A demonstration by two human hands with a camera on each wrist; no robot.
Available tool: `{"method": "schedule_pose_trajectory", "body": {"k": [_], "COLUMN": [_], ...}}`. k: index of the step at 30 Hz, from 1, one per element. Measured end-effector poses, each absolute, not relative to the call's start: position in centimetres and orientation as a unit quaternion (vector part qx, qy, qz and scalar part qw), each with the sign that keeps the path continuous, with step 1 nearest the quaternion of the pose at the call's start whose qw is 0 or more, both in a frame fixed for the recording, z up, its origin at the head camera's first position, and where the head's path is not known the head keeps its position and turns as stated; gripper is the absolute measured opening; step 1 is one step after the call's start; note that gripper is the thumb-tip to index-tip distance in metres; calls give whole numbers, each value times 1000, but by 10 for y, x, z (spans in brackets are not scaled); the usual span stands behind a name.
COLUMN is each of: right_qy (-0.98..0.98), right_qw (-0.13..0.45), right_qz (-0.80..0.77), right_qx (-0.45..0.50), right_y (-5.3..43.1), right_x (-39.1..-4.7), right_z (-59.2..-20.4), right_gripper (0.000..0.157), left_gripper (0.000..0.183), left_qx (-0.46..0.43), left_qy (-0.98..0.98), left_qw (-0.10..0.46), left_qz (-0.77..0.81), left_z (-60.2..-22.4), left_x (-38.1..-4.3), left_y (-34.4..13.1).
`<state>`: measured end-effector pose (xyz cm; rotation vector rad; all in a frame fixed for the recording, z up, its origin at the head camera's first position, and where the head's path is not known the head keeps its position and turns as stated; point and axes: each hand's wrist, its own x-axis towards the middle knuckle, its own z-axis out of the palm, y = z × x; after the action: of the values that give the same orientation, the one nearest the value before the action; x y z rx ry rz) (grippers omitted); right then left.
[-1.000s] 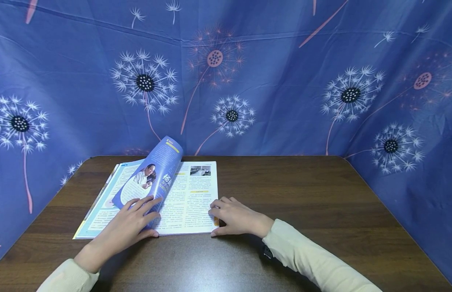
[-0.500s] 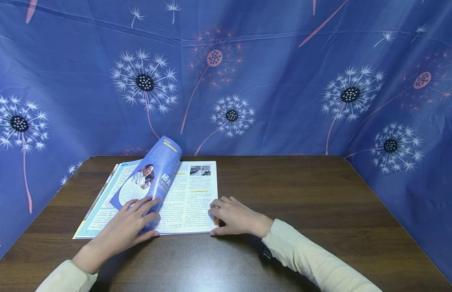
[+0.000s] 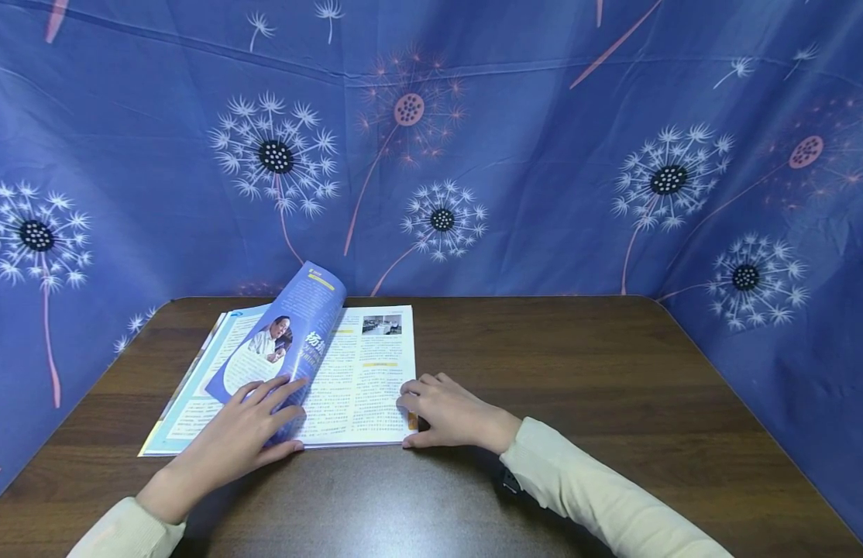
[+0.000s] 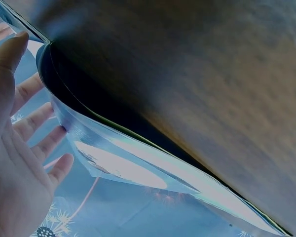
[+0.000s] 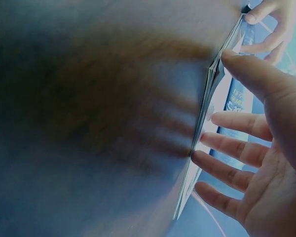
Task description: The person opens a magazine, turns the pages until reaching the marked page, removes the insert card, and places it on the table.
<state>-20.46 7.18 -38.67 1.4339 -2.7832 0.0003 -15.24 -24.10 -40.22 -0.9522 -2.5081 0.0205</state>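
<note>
An open magazine lies on the brown table in the head view. One blue page, printed with a photo of a person in white, curves up from its left side. My left hand rests on the lower part of that page, thumb near the magazine's bottom edge. In the left wrist view its fingers are spread, their tips on the bent page. At the lower right corner, my right hand touches the right-hand page's outer edge. The right wrist view shows these fingers fairly straight along the page edges.
The wooden table extends to the right of the magazine and in front of it. Behind and at both sides hangs a blue cloth with dandelion prints. A small black object shows under the right sleeve.
The blue page has sagged very slightly to the left, its lower left corner lower than before. Both hands have stayed nearly still.
</note>
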Motion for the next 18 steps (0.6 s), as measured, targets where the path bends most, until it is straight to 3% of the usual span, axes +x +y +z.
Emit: {"method": "schedule_pose_trajectory", "body": {"k": [8, 18], "right_qy": [-888, -877], "right_qw": [5, 29], "right_qz": [10, 39], "right_qx": [459, 478], "right_y": [72, 75], "right_x": [-204, -207], "right_z": [-384, -385], "right_gripper": [49, 31], "left_gripper": [39, 38], "left_qx": [-341, -353], "left_qy": [-913, -907], "left_qw": [223, 229], "left_qz": [5, 2], "left_z": [-402, -403], "left_x": [-153, -154], "left_y": [-241, -242]}}
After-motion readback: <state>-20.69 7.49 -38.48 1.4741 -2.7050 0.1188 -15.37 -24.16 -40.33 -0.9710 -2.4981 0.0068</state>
